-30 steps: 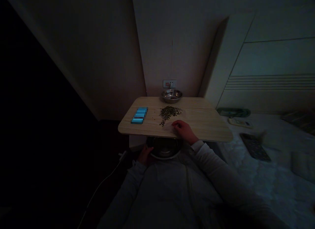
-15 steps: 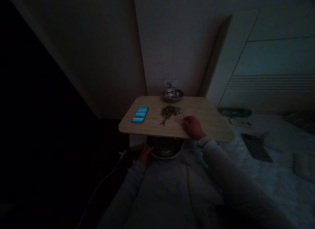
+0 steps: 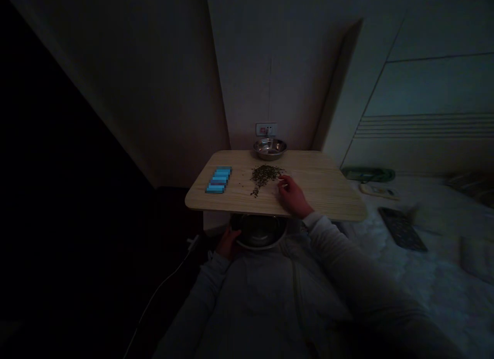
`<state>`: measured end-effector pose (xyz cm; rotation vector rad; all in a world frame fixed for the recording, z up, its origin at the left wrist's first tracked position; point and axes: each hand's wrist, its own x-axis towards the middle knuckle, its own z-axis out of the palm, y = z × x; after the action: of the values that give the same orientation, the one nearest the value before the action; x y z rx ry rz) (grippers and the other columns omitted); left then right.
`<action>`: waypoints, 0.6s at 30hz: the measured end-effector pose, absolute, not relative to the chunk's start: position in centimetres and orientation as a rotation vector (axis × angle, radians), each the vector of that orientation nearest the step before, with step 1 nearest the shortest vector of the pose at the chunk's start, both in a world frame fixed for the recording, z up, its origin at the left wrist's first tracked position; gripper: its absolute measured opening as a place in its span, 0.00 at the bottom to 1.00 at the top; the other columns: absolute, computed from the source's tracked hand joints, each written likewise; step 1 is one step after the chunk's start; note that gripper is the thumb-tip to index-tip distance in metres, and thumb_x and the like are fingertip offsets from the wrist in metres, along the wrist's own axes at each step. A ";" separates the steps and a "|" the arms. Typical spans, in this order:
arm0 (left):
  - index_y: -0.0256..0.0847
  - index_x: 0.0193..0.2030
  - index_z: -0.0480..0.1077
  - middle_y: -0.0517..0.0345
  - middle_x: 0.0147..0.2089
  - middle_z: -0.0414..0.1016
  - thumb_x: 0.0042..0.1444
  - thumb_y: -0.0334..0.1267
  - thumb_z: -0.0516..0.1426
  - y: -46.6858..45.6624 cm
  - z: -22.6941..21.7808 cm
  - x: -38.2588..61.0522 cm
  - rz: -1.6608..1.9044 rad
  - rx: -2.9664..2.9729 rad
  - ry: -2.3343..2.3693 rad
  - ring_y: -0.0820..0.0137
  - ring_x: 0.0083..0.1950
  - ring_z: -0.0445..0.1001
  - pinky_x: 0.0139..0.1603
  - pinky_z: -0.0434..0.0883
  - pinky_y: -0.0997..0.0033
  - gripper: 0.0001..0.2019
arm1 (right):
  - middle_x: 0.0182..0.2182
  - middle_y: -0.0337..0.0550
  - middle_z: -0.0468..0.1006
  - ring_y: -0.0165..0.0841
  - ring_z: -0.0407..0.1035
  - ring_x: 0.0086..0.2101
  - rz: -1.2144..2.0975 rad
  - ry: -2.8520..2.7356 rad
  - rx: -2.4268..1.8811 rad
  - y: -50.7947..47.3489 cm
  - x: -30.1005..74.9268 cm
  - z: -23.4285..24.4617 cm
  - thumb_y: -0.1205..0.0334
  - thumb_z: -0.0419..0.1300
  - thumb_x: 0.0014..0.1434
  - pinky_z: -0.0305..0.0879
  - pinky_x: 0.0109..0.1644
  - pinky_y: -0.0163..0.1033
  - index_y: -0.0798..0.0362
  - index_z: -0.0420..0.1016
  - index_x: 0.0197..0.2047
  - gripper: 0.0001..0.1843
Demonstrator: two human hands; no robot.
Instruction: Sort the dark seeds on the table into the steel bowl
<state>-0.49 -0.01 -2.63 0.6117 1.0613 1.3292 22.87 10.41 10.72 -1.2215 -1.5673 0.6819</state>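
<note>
On the wooden table lies a loose heap of small dark seed-like pieces (image 3: pixel 265 173), with a thin trail running toward the near edge. My right hand (image 3: pixel 292 196) is at the heap's right side, low over the tabletop, its fingers curled in. Whatever sits between those fingers is too dim to make out; a faint pale patch shows by the fingertips. Below the table's near edge, my left hand (image 3: pixel 227 244) grips the left rim of a basin (image 3: pixel 259 245) at my lap. The table hides the basin's far part.
A shiny metal bowl (image 3: pixel 269 150) stands at the back of the table (image 3: pixel 324 186), under a wall socket (image 3: pixel 266 129). A phone-like lit screen (image 3: pixel 219 180) lies at the left. To the right, a bed (image 3: pixel 436 276) holds a dark flat item (image 3: pixel 401 229) and a remote-like object (image 3: pixel 378 192).
My right hand has moved slightly left and away from me, closer to the heap. The clear sheet seen at its fingertips before is now barely visible. My left hand stays on the basin.
</note>
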 end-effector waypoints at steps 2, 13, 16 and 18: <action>0.45 0.44 0.75 0.54 0.44 0.82 0.42 0.40 0.68 0.0 -2.7 -0.2 1.332 0.578 1.085 0.55 0.54 0.78 0.54 0.75 0.55 0.19 | 0.35 0.43 0.79 0.33 0.68 0.28 0.725 -1.586 -1.212 10.5 22.1 10.7 0.64 0.55 0.51 0.66 0.38 0.41 0.51 0.74 0.47 0.19; 0.45 0.39 0.76 0.53 0.44 0.82 0.40 0.38 0.68 -0.6 -0.5 -0.7 1.291 0.607 1.154 0.50 0.62 0.73 0.60 0.72 0.52 0.16 | 0.32 0.42 0.79 0.32 0.66 0.26 0.722 -1.620 -1.219 10.5 21.7 10.3 0.62 0.56 0.52 0.65 0.34 0.39 0.50 0.77 0.44 0.16; 0.46 0.33 0.77 0.53 0.48 0.81 0.31 0.28 0.70 -0.7 -0.5 -1.3 1.317 0.732 1.238 0.50 0.68 0.66 0.67 0.66 0.56 0.19 | 0.32 0.42 0.79 0.32 0.67 0.27 0.749 -1.668 -1.233 10.3 21.8 10.5 0.63 0.57 0.51 0.65 0.36 0.39 0.51 0.78 0.43 0.16; 0.46 0.29 0.76 0.53 0.47 0.81 0.25 0.22 0.70 -0.7 -0.8 -1.7 1.346 0.771 1.263 0.50 0.69 0.64 0.69 0.63 0.59 0.21 | 0.33 0.41 0.80 0.33 0.68 0.29 0.771 -1.688 -1.221 10.3 21.8 10.6 0.64 0.58 0.51 0.66 0.38 0.40 0.50 0.78 0.43 0.16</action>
<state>-1.69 -0.69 -0.81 0.7714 1.2633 1.3459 21.85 10.29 10.61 -1.2208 -1.6881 0.7710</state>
